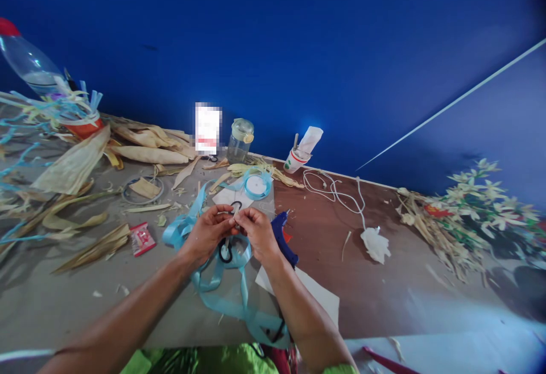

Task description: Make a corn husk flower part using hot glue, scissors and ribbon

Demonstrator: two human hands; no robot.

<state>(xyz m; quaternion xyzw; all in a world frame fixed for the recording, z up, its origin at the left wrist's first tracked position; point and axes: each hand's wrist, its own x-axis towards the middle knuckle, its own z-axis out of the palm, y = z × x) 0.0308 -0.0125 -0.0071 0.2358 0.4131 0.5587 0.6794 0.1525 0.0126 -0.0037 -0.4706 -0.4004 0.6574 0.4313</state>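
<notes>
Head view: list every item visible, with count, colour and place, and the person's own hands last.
Ribbon: one length, light blue, looped under the hands.
Ribbon spool: one, light blue, beyond the hands.
Glue gun: one, blue, beside the right wrist.
Dried husks: many, tan, left half of table.
Glass jar: one, clear, by the wall.
Paper cup: one, white and red, by the wall.
Cord: one, white, on brown tabletop.
Packet: one, red, left of hands.
Bottle: one, clear, red cap, far left.
Left hand: pinching a small piece, hard to identify.
Right hand: pinching the same piece.
</notes>
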